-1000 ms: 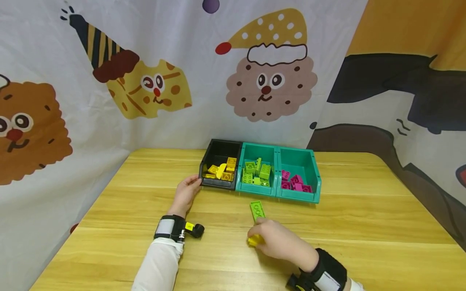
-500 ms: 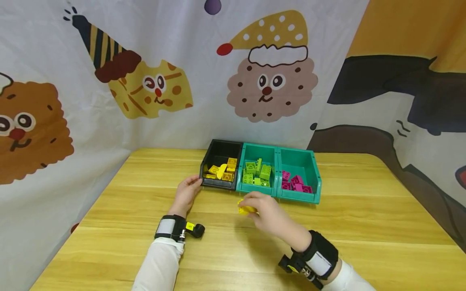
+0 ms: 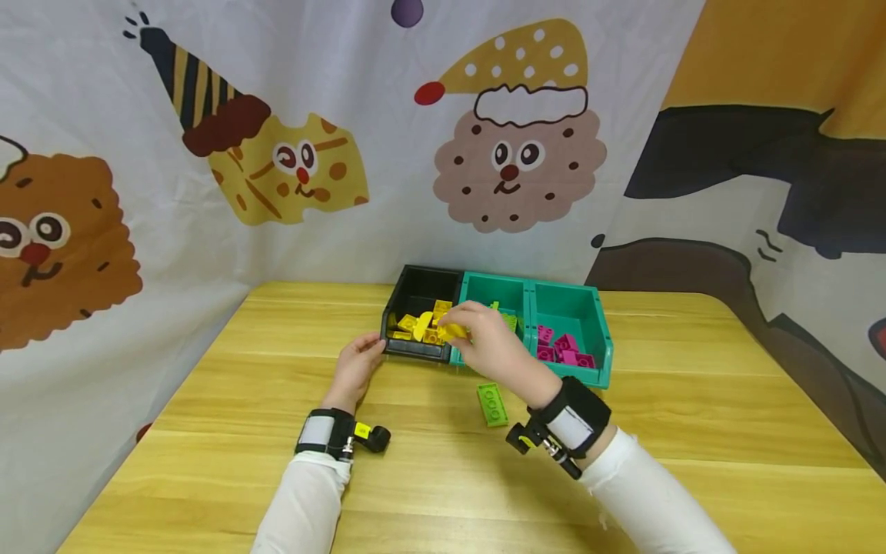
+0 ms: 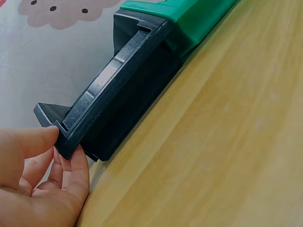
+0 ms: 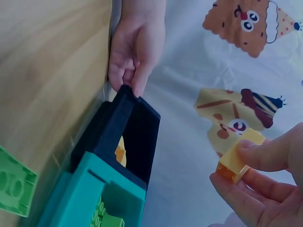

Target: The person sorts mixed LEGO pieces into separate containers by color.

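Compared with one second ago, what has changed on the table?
The right hand carried the yellow brick from the table's near part up over the black bin, still pinching it. The left hand kept holding the bin's corner; the green plate stayed on the table.

My right hand [image 3: 493, 348] hides most of the green bricks in the middle bin [image 3: 484, 288]; the right wrist view crops the flat green brick [image 5: 14, 187]

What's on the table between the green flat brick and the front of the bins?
Only bare wooden table lies between the green flat brick and the bins' front edge; the right hand reaches above it. The head view shows this.
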Demonstrator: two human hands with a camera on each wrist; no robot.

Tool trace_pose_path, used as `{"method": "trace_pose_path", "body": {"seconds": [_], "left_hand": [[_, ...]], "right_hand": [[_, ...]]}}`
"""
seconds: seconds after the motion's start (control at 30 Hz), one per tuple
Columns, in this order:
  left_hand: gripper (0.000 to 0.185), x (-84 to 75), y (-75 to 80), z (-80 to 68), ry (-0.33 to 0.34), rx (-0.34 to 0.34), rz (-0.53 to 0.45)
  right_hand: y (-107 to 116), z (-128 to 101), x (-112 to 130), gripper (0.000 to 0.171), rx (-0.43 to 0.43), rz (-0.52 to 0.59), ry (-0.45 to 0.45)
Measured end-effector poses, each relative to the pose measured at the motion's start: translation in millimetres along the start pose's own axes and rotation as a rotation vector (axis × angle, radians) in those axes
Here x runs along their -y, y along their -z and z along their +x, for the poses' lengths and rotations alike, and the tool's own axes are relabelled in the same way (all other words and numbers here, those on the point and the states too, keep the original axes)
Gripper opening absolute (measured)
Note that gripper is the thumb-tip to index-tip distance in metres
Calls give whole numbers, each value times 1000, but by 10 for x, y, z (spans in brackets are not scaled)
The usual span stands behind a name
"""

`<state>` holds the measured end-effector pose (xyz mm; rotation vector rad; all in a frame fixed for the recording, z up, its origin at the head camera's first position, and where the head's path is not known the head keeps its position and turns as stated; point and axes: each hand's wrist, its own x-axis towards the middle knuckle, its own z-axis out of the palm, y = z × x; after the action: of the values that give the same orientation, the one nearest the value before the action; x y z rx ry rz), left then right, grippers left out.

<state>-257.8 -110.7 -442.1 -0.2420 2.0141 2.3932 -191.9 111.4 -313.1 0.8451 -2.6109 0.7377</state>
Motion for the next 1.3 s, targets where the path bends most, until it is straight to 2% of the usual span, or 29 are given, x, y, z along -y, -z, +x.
{"method": "trace_pose_path", "body": {"seconds": [0.17,0.27,0.63,0.83,1.1,1.3], "left_hand": [[35,1,-15,-7,-4,0,-5],[35,1,-24,-11,-2,3,-5],[35,11,-16,-21,-2,-2,-16],[35,4,-18,-22,-1,-2,-4],[35,-4,-12,-19,12,-2,2],[36,-7,-8,-21,16,-10,3]], "right_hand": [[-37,152,-68,26,-17,-6,-49],[-96,217,-116,28,-15,5,-112],[-511,404,-296,28,25,-18,-281],[-600,461,-343,27,-11,-67,-220],[-727,496,-385,26,51,-87,-241],[-765,485,-389,24,16,-108,-187]]}}
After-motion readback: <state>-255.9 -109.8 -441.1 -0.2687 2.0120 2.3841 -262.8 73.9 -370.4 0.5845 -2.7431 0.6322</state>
